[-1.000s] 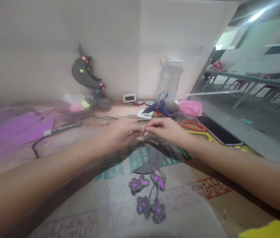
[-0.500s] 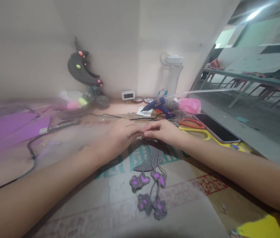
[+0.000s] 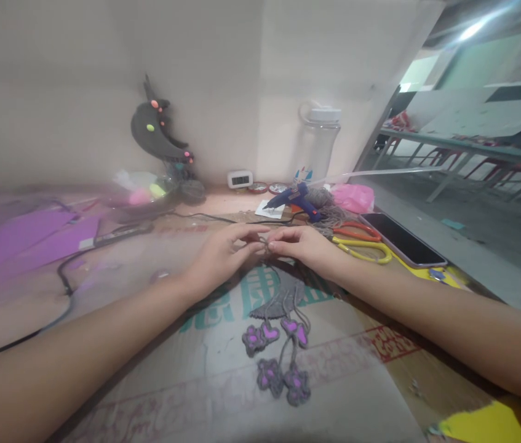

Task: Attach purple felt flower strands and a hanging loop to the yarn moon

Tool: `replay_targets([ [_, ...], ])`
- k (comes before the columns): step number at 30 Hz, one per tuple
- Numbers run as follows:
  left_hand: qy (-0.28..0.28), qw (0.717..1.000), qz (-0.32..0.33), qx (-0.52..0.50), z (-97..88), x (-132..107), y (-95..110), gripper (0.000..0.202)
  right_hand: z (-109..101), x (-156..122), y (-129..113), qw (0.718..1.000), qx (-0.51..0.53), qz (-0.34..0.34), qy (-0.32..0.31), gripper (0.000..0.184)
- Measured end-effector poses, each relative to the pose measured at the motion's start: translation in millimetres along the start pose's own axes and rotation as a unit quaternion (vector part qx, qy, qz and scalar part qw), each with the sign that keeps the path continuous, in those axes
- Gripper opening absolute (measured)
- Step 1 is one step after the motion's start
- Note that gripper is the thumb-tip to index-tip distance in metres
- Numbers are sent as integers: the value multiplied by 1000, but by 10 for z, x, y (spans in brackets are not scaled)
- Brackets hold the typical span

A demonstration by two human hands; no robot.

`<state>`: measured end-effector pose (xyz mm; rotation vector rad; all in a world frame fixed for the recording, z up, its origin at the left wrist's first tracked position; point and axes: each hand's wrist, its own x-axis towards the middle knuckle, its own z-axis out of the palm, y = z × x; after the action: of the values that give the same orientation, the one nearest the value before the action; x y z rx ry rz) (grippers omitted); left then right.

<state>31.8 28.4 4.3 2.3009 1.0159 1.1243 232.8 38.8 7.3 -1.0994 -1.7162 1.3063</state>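
Note:
My left hand (image 3: 237, 249) and my right hand (image 3: 299, 243) meet fingertip to fingertip over the cardboard. Both pinch a thin piece of grey yarn (image 3: 264, 242), which shows as a small loop between them. Just below lies a grey yarn-covered crescent (image 3: 283, 292), its upper part hidden under my hands. From it, on grey strands, hang several grey-edged flower and heart shapes with purple centres, among them a flower (image 3: 297, 386) at the lower end. The shapes rest flat on the cardboard (image 3: 223, 387).
Behind my hands lie a blue glue gun (image 3: 294, 198), a grey yarn bundle (image 3: 329, 212), scissors (image 3: 366, 249) and a phone (image 3: 403, 239). A clear bottle (image 3: 318, 144) and a small timer (image 3: 240, 179) stand by the wall. Purple sheets (image 3: 34, 240) and a black cord (image 3: 64, 274) are left.
My fingers have parted slightly, and a small yarn loop now shows between them. The left hand's fingers have spread a little. The hanging shapes lie as before.

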Motion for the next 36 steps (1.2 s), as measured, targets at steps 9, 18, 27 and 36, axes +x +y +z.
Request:
replay_targets([
  [9,-30,996,77,41,10,-4,-19,25,1,-21,-53,997,-71,-13,-5,21],
  [18,-19,996,-76,31,-3,12,48,22,12,-10,-11,995,-96,-20,7,27],
  [27,-4,998,7,61,4,6,-10,18,22,-4,2,990,-137,-25,21,25],
  [36,-91,985,-135,-60,11,34,-44,34,-63,14,-59,960,-254,-110,37,18],
])
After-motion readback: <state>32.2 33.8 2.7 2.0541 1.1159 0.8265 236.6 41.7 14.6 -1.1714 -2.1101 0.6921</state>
